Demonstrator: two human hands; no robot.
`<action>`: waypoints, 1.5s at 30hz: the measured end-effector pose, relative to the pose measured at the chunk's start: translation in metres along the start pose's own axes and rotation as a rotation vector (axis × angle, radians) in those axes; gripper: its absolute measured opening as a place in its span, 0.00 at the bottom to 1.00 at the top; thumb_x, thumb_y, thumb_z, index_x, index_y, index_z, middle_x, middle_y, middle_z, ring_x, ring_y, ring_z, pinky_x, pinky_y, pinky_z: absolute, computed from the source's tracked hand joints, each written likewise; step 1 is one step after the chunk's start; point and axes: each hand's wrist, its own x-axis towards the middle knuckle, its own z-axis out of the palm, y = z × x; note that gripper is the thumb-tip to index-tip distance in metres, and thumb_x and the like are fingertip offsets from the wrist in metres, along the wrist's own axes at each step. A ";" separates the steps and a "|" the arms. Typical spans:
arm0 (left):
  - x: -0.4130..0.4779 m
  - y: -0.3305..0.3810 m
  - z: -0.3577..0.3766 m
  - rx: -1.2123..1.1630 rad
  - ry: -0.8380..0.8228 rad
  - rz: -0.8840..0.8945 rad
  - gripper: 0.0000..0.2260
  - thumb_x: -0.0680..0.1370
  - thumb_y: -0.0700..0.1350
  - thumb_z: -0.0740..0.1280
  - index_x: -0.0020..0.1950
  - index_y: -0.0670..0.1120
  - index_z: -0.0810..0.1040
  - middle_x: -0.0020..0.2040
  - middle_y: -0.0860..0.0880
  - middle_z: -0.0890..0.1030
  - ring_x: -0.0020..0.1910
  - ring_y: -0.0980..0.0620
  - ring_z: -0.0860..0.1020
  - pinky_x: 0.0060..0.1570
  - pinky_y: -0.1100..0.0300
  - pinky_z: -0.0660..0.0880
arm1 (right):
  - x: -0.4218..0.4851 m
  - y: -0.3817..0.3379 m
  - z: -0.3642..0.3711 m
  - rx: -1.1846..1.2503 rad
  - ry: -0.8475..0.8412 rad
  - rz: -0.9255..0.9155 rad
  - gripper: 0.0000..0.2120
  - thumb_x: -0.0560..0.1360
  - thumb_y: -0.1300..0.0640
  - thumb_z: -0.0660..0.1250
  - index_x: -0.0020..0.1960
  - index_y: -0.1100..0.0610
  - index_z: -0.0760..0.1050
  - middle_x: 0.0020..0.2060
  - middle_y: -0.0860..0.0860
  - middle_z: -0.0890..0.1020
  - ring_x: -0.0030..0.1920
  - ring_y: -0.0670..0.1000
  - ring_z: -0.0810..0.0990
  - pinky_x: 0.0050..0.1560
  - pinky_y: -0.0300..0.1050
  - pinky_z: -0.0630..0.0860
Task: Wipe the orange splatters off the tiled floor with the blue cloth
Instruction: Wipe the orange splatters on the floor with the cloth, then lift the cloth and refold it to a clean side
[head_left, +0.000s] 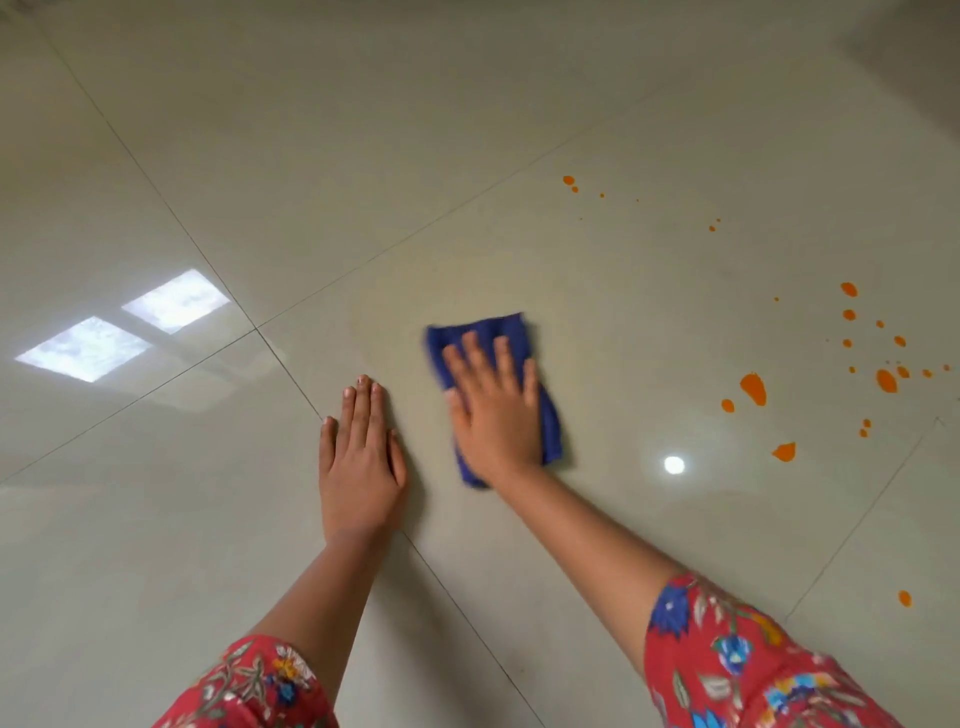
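A folded blue cloth (491, 332) lies flat on the glossy pale tiled floor (363, 156) near the middle of the view. My right hand (491, 410) presses down on it with straight, spread fingers. My left hand (361, 452) rests flat on the bare floor just left of the cloth, fingers together. Orange splatters (753, 387) dot the tile to the right of the cloth, several drops spreading from the upper middle (569, 181) down to the lower right (905, 598). The cloth sits well left of them, touching none.
Thin grout lines (291, 371) cross the floor, meeting left of my left hand. Bright window reflections (124, 327) and a round lamp glare (674, 465) shine on the tiles. Red floral sleeves (753, 665) cover both my forearms near the bottom edge.
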 end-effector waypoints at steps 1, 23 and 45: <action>0.000 0.000 0.000 0.004 -0.004 0.015 0.26 0.79 0.46 0.49 0.78 0.47 0.54 0.78 0.51 0.53 0.77 0.56 0.50 0.75 0.54 0.47 | -0.004 -0.015 0.001 0.014 -0.058 -0.128 0.25 0.78 0.45 0.51 0.75 0.45 0.63 0.75 0.45 0.64 0.75 0.55 0.61 0.73 0.59 0.51; -0.006 0.001 -0.009 0.056 -0.101 0.441 0.24 0.80 0.53 0.52 0.76 0.51 0.61 0.76 0.55 0.60 0.77 0.54 0.54 0.75 0.53 0.53 | 0.014 0.079 -0.024 -0.026 -0.109 -0.009 0.28 0.77 0.42 0.44 0.76 0.45 0.59 0.76 0.45 0.61 0.76 0.53 0.58 0.73 0.60 0.55; -0.072 0.090 -0.012 -0.415 -0.384 0.022 0.22 0.78 0.42 0.61 0.73 0.50 0.67 0.76 0.54 0.62 0.74 0.52 0.61 0.68 0.59 0.60 | -0.190 0.143 -0.072 0.429 -0.288 0.459 0.27 0.79 0.41 0.36 0.78 0.43 0.49 0.76 0.39 0.45 0.77 0.43 0.43 0.74 0.49 0.41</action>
